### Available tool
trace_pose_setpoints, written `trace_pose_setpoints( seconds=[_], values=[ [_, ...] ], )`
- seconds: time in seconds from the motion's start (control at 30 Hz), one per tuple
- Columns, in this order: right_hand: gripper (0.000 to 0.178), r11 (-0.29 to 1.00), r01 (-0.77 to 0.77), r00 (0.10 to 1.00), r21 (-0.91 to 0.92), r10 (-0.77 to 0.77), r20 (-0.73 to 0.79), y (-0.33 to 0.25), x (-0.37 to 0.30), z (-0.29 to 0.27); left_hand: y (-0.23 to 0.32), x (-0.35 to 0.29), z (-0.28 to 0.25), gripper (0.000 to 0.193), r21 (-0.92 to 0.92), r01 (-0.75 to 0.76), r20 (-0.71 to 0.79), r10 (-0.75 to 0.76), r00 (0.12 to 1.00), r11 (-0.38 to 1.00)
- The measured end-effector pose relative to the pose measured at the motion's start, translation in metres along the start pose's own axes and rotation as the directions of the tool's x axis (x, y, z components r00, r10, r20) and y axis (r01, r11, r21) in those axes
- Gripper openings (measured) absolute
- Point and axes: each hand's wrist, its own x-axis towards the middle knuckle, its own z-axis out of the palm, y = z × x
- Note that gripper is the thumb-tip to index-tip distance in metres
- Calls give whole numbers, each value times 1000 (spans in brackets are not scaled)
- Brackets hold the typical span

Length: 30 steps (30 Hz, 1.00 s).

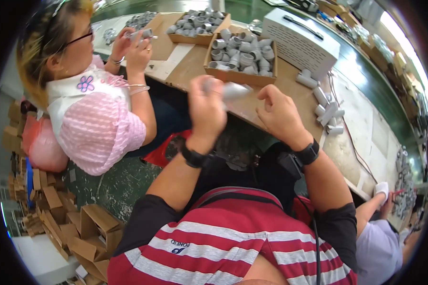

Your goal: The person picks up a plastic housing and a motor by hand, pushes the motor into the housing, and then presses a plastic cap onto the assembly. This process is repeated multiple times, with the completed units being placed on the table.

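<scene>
Blurred by motion, my left hand (207, 111) is wrapped round a grey pipe fitting (236, 91) whose end sticks out to the right, over the table's near edge. My right hand (284, 115) is apart from that fitting, just to its right, with the fingers curled in and closed. Whether anything small sits between those fingertips is hidden. Beyond both hands stands an open cardboard box (240, 78) heaped with grey fittings (246, 59). Several loose tee-shaped fittings (327, 113) lie on the table to the right of my right hand.
A white perforated case (297, 43) with a black handle stands behind the box. Another fitting-filled box (193, 39) is farther left. At left a co-worker (104, 123) holds a fitting (143, 34). A cable (351, 135) crosses the right tabletop. Cardboard boxes (97, 228) crowd the floor lower left.
</scene>
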Motion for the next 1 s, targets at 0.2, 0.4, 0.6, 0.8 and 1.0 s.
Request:
trace_pose_setpoints(
  seconds=[0.2, 0.4, 0.6, 0.8, 1.0],
  values=[
    [21, 982, -172, 980, -81, 162, -112, 70, -33, -40, -43, 182, -65, 28, 263, 152, -329, -60, 943, 953],
    [23, 860, -234, 966, -454, 154, -208, 113, -5, -82, -105, 240, -78, 44, 968, 110, -155, 188, 970, 227],
    [27, 619, -82, 997, -781, 48, -67, 157, 96, -76, -78, 135, -21, 52, 834, -229, -56, 490, 870, 502],
    [29, 727, -93, 995, -680, 41, -92, 127, 97, -69, -58, -5, 64, 32, -26, 104, 420, -83, 904, 994],
    [35, 996, -88, 989, 31, 83, 119, 42, 64, -35, -62, 24, 74, 41, -497, 737, 683, -317, 658, 459]
  ],
)
